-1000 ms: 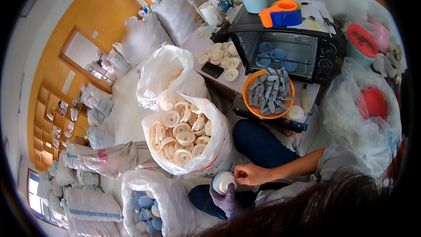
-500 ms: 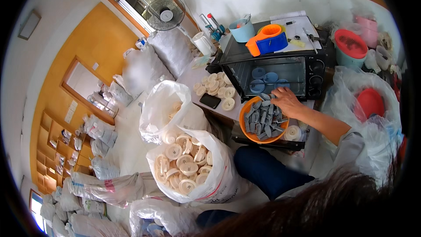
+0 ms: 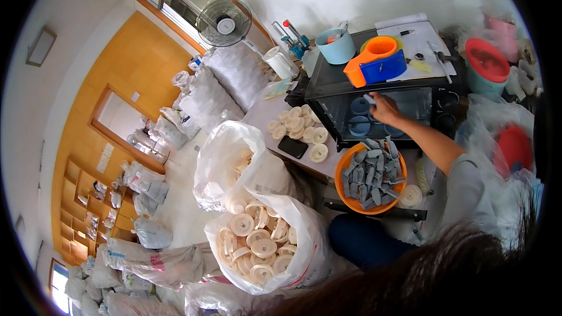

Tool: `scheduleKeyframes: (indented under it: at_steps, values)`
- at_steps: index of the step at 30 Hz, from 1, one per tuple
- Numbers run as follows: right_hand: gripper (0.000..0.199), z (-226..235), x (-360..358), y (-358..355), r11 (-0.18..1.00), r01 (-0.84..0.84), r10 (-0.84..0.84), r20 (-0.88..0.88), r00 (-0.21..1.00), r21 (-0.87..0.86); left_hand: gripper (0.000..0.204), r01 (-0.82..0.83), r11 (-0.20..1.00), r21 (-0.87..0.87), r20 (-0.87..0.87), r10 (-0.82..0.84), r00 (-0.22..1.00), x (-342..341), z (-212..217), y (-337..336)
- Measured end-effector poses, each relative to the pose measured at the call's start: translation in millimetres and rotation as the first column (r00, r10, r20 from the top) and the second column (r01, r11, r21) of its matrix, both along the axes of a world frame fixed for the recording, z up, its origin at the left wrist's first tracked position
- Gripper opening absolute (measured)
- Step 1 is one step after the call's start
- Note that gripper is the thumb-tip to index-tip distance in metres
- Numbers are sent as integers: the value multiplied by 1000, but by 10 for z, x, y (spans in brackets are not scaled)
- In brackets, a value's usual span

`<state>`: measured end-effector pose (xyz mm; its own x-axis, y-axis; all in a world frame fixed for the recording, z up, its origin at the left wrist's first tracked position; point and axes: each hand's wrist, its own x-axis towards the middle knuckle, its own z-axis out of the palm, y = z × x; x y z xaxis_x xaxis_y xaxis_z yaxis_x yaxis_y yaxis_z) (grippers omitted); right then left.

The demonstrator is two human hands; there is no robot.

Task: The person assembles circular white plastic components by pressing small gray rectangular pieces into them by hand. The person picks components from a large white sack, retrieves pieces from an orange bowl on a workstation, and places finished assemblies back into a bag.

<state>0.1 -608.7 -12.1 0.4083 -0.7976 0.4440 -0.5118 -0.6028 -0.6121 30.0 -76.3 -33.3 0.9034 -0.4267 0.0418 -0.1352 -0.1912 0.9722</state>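
Observation:
My right hand (image 3: 386, 110) reaches in from the right and hangs before the upper front of a black toaster oven (image 3: 440, 96). Its fingers are closed on a small grey piece (image 3: 369, 99) whose end sticks out past the fingertips. Several round blue cups (image 3: 359, 126) show in the oven behind and below the hand. Under my forearm stands an orange bowl (image 3: 341, 194), heaped with long grey plastic pieces (image 3: 374, 169). An orange-and-blue holder (image 3: 383, 67) rests on the oven top, just above the hand. My left hand is out of sight.
Open white sacks of cream round parts (image 3: 257, 240) stand left of my knee. On the table lie more cream discs (image 3: 295, 122) and a black phone (image 3: 293, 147). A light-blue tub (image 3: 335, 45) and papers top the oven. Plastic bags and a red-rimmed bucket (image 3: 487, 61) crowd the right.
My right hand has left the grey pieces in the bowl and moved up to the oven's upper front, a small grey piece in its fingers. The whole view has shifted somewhat.

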Motion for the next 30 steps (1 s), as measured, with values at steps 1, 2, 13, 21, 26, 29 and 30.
scheduleKeyframes:
  at_steps: [1,2,13,21,26,29,30]
  values:
    - [26,-125,56,-219,994,110,-108,-143,984,8,60,1,1000,9,5,-1,1000,12,1,-28]
    - [23,-256,93,-402,992,126,-122,-247,961,1,60,-2,1000,21,8,2,1000,34,7,-58]
    - [26,-756,50,-859,966,239,-256,-213,943,-103,58,57,998,21,12,-57,998,78,-23,-214]
    - [13,566,-28,1868,434,-873,854,-207,477,-222,62,340,892,-298,-198,-406,892,59,347,-164]
    - [18,464,-212,3080,-31,-995,986,-159,-46,98,71,550,776,-308,-357,-630,690,129,551,-138]
    - [23,536,-231,3451,-91,-876,989,144,-25,474,65,462,839,-286,-498,-542,677,-55,413,371]
    - [27,406,-207,3520,-73,-915,965,260,36,397,60,345,874,-343,-548,-484,682,-107,318,478]
